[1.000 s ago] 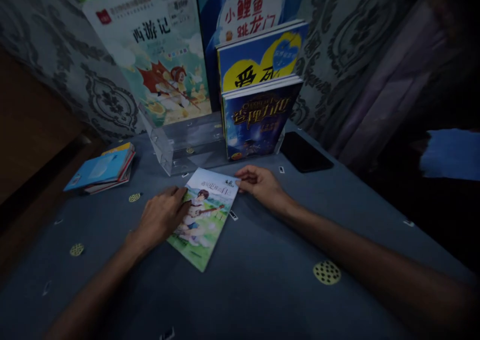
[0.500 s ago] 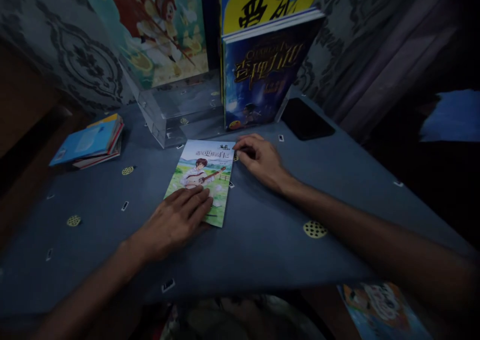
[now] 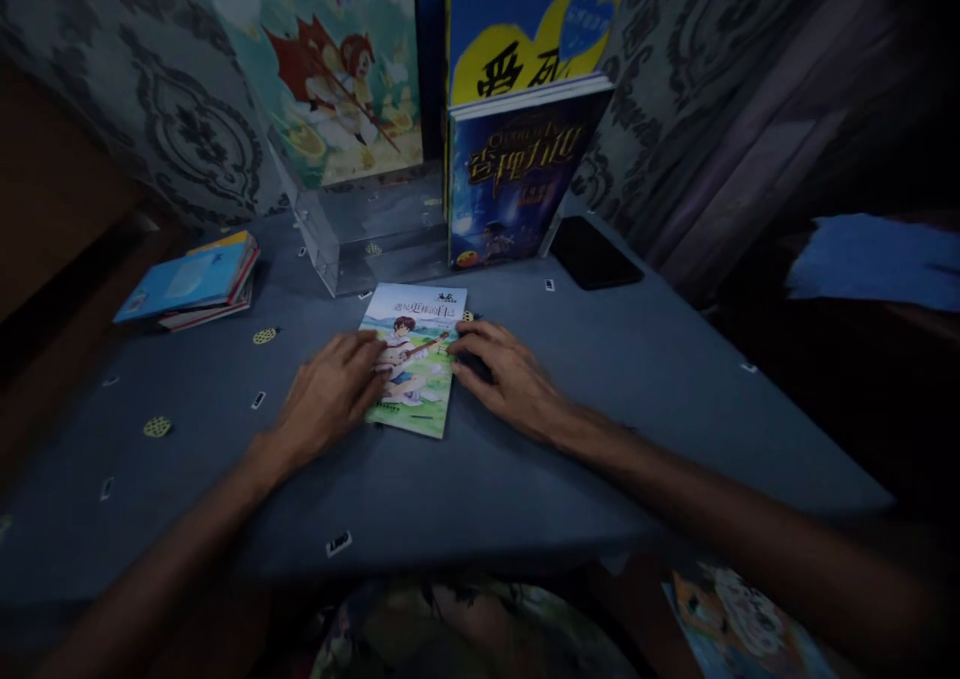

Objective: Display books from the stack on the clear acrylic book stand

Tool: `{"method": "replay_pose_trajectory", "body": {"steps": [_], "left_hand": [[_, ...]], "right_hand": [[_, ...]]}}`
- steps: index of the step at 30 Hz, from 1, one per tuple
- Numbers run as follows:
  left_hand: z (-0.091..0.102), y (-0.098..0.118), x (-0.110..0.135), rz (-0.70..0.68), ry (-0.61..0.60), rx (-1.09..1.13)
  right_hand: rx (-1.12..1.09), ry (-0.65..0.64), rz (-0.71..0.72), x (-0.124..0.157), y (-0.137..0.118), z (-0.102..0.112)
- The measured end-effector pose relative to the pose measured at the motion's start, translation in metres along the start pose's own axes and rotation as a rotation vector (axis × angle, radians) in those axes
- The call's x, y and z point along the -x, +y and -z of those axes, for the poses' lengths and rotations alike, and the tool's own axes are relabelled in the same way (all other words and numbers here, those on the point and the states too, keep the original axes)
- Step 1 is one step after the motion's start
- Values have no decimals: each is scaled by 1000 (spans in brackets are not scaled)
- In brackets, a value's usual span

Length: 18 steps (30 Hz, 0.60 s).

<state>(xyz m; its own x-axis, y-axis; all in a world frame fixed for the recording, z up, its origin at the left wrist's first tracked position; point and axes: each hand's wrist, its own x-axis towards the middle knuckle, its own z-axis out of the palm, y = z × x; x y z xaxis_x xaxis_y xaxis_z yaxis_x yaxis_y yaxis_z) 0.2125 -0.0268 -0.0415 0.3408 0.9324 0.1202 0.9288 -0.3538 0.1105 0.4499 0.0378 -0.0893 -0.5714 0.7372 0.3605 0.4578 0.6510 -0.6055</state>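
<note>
A thin illustrated book [image 3: 416,304] lies flat on the table, its cover showing a dark-haired figure with a guitar in a green meadow. At its left edge is my left hand [image 3: 330,389], fingertips resting over the cover's side and thumb apart from the fingers. My right hand [image 3: 514,374] curves along the opposite edge, thumb and fingers spread, with the fingertips touching or very near the book. Neither hand wraps round the book. The cover's left side is partly hidden under my left fingers.
A clear acrylic stand [image 3: 326,249] behind holds a large picture book [image 3: 352,79] and several upright books, a dark blue one [image 3: 517,174] in front. A black phone [image 3: 596,252] lies right of it. Small books [image 3: 191,279] are stacked at left. Another colourful book [image 3: 742,619] is below the table edge.
My left hand has slid from the cover's lower part to its left edge. My right hand has come down from the top right corner to the right edge. The camera view has shifted slightly.
</note>
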Motion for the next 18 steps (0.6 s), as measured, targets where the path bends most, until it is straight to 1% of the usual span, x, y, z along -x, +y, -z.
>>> {"method": "replay_pose_trajectory", "body": {"steps": [1,2,4,6,7,8,10,11,12,14,16,18], "left_hand": [[-2,-4,-4,109,13,-19],[-5,-9,-7,189,17,-17],[-10,-16,-14,258,25,72],[-15,-20,-18,284,96,258],[-17,-22,-19,317,157,398],[-19,-23,-20,379,224,592],[-23,-23,-19,542,326,1042],[-24,-22,-18,614,346,1240],[-25,-21,-17,666,344,1390],[-26,-18,-15,692,299,1537],[-25,-14,-14,673,255,1611],[-22,-11,-12,652,237,1690]], "right_hand": [[9,-6,-13,1,-3,-2],[19,-9,-26,2,-6,-4],[41,-2,-52,5,-12,-10],[68,13,-74,8,-18,-15],[79,19,-82,9,-20,-18],[85,24,-88,9,-21,-20],[85,33,-93,10,-23,-22],[79,38,-94,10,-23,-22],[70,43,-95,10,-22,-23],[46,55,-95,10,-20,-23],[-14,88,-101,9,-18,-24],[-113,142,-124,8,-16,-26]]}}
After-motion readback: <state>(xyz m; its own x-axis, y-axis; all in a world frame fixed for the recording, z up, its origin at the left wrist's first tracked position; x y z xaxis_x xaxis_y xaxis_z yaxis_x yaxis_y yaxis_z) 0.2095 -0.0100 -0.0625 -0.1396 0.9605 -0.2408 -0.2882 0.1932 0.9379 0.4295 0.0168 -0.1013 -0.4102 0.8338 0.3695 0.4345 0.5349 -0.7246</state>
